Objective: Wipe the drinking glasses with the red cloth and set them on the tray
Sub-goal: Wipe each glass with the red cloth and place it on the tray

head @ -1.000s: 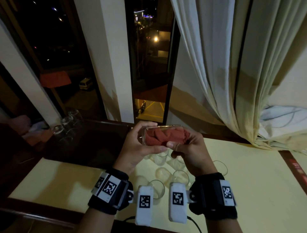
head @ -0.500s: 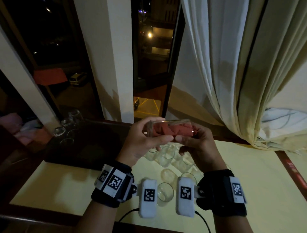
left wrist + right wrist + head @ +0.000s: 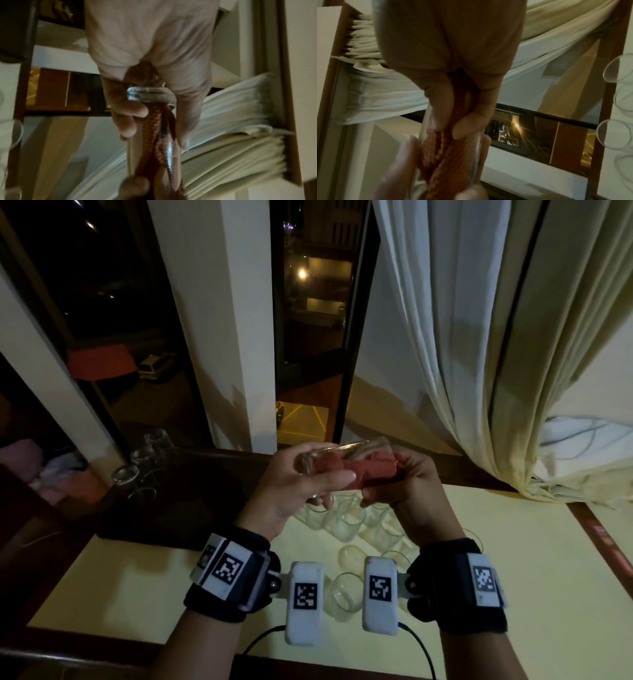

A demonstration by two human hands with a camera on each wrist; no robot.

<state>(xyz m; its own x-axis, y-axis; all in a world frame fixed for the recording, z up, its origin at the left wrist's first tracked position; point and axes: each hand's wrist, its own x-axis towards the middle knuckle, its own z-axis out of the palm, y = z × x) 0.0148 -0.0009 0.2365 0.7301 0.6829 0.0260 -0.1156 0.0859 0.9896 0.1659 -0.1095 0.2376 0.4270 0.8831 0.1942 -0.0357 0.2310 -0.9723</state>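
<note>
Glass [image 3: 346,462]: held sideways above the table [image 3: 513,559] – left hand [image 3: 291,491] curled round its base
Cloth [image 3: 363,470]: red, stuffed inside – right hand [image 3: 407,491] pinching its end
Tray [image 3: 191,501]: dark, at 10 o'clock

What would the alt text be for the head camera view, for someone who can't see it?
Two hands hold a drinking glass sideways above a yellow table: the left hand grips its base while the right hand holds the red cloth stuffed inside. More glasses stand below; a dark tray sits left.
</note>
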